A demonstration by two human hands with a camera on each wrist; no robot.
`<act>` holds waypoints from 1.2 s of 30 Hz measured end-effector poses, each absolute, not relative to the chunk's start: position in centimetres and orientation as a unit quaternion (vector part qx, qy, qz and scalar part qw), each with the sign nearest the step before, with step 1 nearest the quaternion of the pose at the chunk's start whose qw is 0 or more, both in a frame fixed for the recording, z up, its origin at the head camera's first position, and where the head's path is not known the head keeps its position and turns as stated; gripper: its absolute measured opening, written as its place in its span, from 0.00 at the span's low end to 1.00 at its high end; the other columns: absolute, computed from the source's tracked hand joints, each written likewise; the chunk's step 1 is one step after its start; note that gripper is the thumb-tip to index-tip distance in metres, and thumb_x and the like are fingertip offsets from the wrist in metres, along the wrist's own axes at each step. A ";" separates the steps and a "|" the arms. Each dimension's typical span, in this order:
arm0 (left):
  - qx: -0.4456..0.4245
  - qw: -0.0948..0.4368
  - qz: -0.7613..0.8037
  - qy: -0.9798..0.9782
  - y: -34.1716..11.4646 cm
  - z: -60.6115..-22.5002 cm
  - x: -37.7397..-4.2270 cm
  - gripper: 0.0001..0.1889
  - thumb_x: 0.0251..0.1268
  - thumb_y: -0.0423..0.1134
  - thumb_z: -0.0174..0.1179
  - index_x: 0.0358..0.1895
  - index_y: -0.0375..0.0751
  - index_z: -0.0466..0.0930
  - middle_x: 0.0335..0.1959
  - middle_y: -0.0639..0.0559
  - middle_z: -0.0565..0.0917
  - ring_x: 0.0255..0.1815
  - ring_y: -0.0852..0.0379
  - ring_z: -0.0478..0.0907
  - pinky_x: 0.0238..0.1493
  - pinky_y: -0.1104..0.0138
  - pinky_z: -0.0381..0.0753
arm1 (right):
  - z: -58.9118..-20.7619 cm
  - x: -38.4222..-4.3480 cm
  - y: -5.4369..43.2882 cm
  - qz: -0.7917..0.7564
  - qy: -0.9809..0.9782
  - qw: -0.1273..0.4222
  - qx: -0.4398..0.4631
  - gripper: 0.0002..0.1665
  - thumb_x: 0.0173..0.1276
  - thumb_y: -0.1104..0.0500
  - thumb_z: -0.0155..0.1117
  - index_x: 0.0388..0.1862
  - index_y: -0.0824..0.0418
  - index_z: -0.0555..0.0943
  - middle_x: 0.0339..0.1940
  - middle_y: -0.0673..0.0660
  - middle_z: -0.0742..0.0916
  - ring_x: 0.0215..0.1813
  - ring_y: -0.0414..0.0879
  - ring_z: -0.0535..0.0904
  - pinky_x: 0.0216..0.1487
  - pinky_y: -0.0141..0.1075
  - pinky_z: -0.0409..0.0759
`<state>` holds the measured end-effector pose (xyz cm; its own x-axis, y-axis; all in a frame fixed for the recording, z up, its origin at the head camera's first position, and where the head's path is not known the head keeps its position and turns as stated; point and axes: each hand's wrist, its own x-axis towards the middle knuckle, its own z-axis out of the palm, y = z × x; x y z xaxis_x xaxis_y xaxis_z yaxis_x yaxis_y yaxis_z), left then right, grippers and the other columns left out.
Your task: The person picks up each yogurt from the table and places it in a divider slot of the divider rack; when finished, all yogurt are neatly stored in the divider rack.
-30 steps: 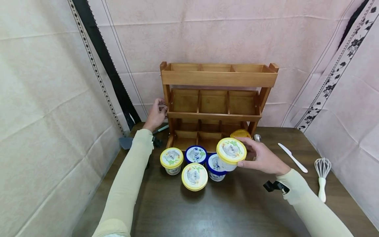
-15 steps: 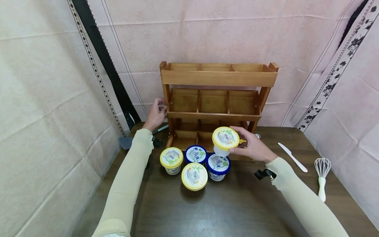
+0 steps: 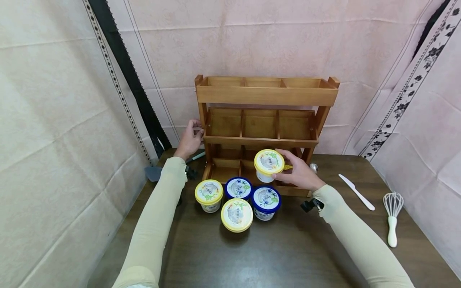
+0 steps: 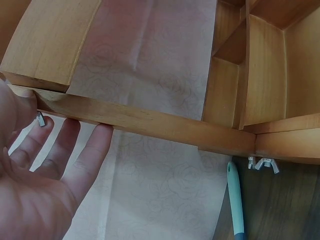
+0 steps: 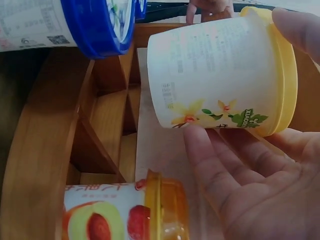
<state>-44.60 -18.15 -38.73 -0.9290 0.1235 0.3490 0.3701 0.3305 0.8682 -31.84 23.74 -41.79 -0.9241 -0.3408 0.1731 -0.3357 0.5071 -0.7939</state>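
My right hand (image 3: 295, 171) holds a white tub with a yellow lid (image 3: 269, 162) in front of the bottom tier of a wooden three-tier rack (image 3: 266, 97). In the right wrist view the tub (image 5: 215, 75) lies between thumb and fingers, yellow flowers printed on its side. A peach-printed cup with an orange lid (image 5: 107, 212) sits in the bottom tier. My left hand (image 3: 190, 138) grips the rack's left side post (image 4: 140, 117), thumb on one face and fingertips against another. Two yellow-lidded tubs, left (image 3: 209, 194) and front (image 3: 237, 215), and two blue-lidded tubs, back (image 3: 238, 187) and right (image 3: 265, 201), stand before the rack.
To the right lie a white knife (image 3: 356, 192) and a whisk (image 3: 392, 218). A metal spoon end (image 3: 313, 167) shows beside the rack's right foot. A grey-blue spatula (image 3: 153, 173) lies at the left, partly behind the left arm. Cloth (image 3: 266, 40) hangs behind the table.
My right hand has carried the yellow-lidded tub left and away from me, from over the right blue-lidded tub to the rack's lower tier. The left hand stays on the post.
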 end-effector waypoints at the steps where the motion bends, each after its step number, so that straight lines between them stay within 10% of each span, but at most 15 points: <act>1: -0.153 0.110 -0.557 -0.809 -18.2 -38.8 -44.6 0.16 0.87 0.36 0.48 0.69 0.43 0.63 0.70 0.41 0.71 0.67 0.43 0.77 0.59 0.42 0.86 | -41.9 -32.0 23.6 -0.457 0.867 0.005 -0.196 0.58 0.61 0.40 0.82 0.83 0.47 0.61 0.75 0.56 0.76 0.74 0.63 0.75 0.63 0.56 0.86; 36: -0.149 0.104 -0.558 -0.810 -18.3 -38.9 -44.9 0.15 0.87 0.37 0.48 0.69 0.44 0.63 0.70 0.42 0.71 0.69 0.44 0.76 0.59 0.46 0.88 | -45.7 -35.9 20.0 -0.351 0.918 0.055 -0.174 0.62 0.66 0.36 0.77 0.86 0.59 0.55 0.79 0.65 0.74 0.76 0.64 0.73 0.80 0.64 0.67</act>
